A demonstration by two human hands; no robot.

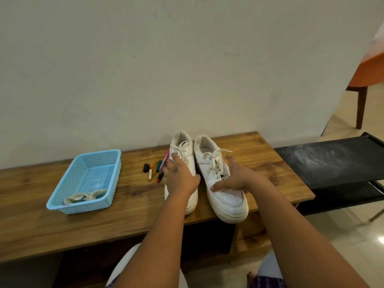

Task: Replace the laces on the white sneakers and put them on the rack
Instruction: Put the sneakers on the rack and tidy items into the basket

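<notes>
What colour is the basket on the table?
The basket is light blue, with a mesh of small holes. The head view shows it clearly.

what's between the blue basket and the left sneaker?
Head view: a cluster of markers on the wooden table, between the blue basket and the left sneaker.

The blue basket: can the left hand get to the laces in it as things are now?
Probably yes. The left hand rests on the left sneaker; bare table lies between it and the open-topped blue basket.
</notes>
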